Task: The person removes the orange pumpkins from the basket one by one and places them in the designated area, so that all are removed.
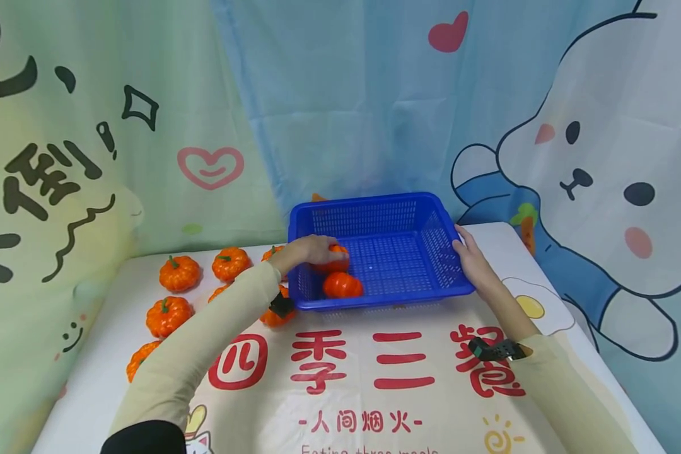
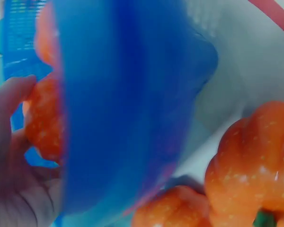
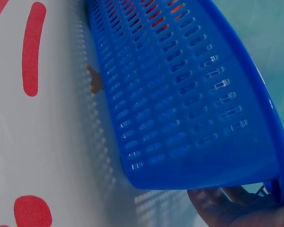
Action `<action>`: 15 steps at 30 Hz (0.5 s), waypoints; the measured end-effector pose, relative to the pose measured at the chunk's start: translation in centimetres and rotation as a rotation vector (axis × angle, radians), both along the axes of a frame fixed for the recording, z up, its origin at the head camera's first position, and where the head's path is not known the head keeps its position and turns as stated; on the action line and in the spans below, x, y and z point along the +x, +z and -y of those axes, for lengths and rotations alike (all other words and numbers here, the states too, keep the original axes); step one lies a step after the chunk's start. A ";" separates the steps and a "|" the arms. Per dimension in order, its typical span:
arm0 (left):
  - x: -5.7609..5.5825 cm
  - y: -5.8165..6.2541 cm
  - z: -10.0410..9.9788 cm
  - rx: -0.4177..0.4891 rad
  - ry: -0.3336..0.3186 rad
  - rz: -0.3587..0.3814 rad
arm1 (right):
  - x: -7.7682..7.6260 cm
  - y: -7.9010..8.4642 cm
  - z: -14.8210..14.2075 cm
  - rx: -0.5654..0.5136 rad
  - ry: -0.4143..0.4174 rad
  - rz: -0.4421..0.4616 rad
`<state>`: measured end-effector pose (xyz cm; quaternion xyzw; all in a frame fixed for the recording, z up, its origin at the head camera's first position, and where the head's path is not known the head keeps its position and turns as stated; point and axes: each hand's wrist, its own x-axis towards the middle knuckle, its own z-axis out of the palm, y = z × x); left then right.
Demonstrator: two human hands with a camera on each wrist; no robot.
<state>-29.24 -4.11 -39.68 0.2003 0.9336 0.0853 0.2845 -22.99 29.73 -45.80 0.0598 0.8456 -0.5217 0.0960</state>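
Observation:
A blue plastic basket (image 1: pixel 401 255) with slotted sides stands at the back of the table. My left hand (image 1: pixel 313 250) reaches over its left rim and grips an orange toy pumpkin (image 2: pixel 43 118) inside it. Just in front of that one lies a second, redder pumpkin (image 1: pixel 343 285) on the basket floor. On the opposite side, my right hand (image 1: pixel 478 263) holds the basket's right end. In the right wrist view its fingers (image 3: pixel 222 201) curl under the rim at the corner.
Several more pumpkins (image 1: pixel 180 273) lie on the table to the left of the basket, some partly behind my left arm. A printed cloth (image 1: pixel 363 391) with red characters covers the table. A patterned curtain (image 1: pixel 340 94) hangs right behind the basket.

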 end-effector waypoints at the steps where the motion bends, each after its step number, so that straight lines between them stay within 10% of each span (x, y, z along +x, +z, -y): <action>1: 0.1 0.4 0.1 0.032 -0.013 -0.026 | 0.0 0.0 0.0 0.001 -0.001 0.001; 7: 1.7 3.4 1.0 0.229 -0.059 -0.099 | -0.3 0.3 -0.1 0.011 -0.008 0.000; 15: 8.0 5.3 2.3 0.343 -0.094 -0.128 | -0.1 0.0 0.0 0.011 0.000 0.000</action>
